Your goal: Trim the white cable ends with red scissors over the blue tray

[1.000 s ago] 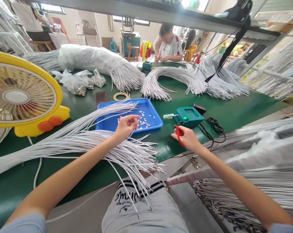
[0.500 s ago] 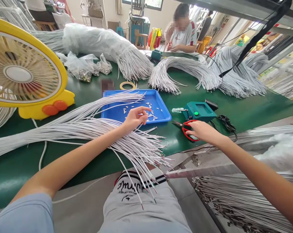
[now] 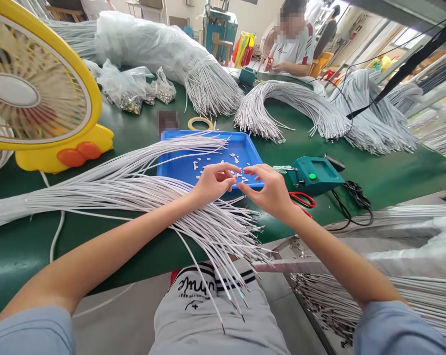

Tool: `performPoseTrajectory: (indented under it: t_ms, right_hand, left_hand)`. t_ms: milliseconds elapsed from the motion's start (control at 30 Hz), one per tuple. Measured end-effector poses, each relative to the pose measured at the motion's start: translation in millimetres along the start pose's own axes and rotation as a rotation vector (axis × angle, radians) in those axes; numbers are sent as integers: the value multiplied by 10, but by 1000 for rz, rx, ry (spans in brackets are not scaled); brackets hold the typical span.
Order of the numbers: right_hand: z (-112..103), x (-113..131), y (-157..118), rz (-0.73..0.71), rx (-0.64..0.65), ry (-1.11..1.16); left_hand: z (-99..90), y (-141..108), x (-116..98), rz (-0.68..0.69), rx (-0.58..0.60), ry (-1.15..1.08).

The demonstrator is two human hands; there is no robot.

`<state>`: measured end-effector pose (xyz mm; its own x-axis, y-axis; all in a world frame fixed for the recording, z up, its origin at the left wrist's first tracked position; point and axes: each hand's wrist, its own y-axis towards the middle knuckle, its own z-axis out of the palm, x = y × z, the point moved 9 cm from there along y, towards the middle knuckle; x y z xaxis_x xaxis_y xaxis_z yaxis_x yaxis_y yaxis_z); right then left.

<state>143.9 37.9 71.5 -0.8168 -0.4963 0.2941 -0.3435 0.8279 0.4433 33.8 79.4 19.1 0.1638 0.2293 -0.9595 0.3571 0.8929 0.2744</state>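
Small white pieces (image 3: 237, 159), scattered over the floor of the blue tray (image 3: 245, 148), many toward its near right part. Nearest, in front of the tray and spilling past the edge of the green table (image 3: 8, 261), loose white cables (image 3: 178, 199): best kept flat and clear of the wrists, for fear of snagging a free end. Next, at the tray's near rim, left hand (image 3: 214, 184), thumb and forefinger curled close to each other; too small a detail there to tell about any piece in the pinch. Opposite, over the same rim, right hand (image 3: 271, 192), thumb and forefinger spread, tips just short of the left ones. For steady work, probably wise to hold the left fingertips still and bring only the right tips in, gently and squarely, above the tray, to catch any dropped piece. Just right of the tray, red-handled tool (image 3: 302, 194), partly behind the right wrist: mind the handles when drawing back. Farther right of the tray, green box (image 3: 317, 175), best not knocked. Past the tray's far rim, tape roll (image 3: 190, 124), then curved cable bundles (image 3: 282, 91), well out of the way.
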Motion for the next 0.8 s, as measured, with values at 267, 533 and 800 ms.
performPoseTrajectory:
  t_ms: [267, 533, 800]
  right_hand:
    - [97, 148, -76, -215, -142, -191]
    - [213, -69, 46, 104, 67, 206]
    - [526, -92, -122, 470, 427, 734]
  left_hand:
    - [-26, -13, 42, -6, -49, 21]
    - [-4, -24, 82, 5, -19, 84]
    - [164, -282, -363, 578, -13, 661]
